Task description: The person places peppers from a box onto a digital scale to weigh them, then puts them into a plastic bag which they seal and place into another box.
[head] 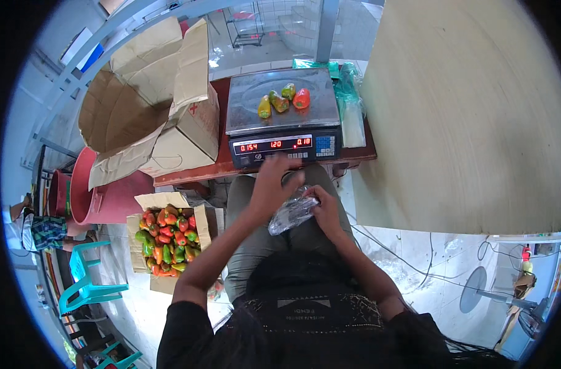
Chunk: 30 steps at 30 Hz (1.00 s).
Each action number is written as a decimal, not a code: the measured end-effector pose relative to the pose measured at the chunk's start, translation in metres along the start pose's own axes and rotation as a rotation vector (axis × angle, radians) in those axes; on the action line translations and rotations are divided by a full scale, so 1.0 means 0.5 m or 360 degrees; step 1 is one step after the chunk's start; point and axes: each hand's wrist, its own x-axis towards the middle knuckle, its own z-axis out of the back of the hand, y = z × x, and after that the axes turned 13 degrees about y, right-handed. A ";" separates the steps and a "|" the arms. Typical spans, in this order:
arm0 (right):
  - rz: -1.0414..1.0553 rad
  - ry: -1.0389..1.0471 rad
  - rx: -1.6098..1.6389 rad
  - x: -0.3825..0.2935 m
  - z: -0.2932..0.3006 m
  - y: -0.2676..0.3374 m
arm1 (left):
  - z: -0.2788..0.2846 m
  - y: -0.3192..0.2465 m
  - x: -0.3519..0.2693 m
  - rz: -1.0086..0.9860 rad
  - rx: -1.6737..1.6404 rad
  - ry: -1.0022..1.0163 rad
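My left hand (271, 187) is just below the front panel of a digital weighing scale (280, 148), slightly blurred. Its thumb stands apart from the fingers and nothing shows between them. On my lap, a clear plastic bag (289, 217) hangs crumpled from the fingers of my right hand (325, 210). The scale's metal platform (246, 78) carries several small bell peppers (280, 101): yellow, green-brown, green and red. Red digits glow on its display. To my left, an open cardboard box (137, 203) is full of red, orange and green peppers (167, 240).
A large open carton (188, 131) stands left of the scale on a red table (183, 175). Plastic bags (352, 104) lie along the scale's right side. A tall wooden panel (446, 115) borders the right. Pink tubs (119, 196), a turquoise chair (91, 281) and cables (400, 256) occupy the floor.
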 end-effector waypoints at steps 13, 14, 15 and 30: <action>-0.0023 -0.0058 0.0294 0.009 0.011 0.033 | -0.070 0.036 -0.180 0.0585 -0.0655 0.0004; -0.0018 -0.0037 0.0090 0.008 0.009 0.046 | -0.066 0.038 -0.183 0.0588 -0.0734 -0.0012; -0.0001 -0.0002 -0.0111 0.010 0.001 0.057 | -0.070 0.045 -0.189 0.0615 -0.0734 -0.0055; -0.0085 0.0070 -0.0184 0.006 0.001 0.029 | -0.013 0.210 -0.543 0.1466 0.0495 -0.1122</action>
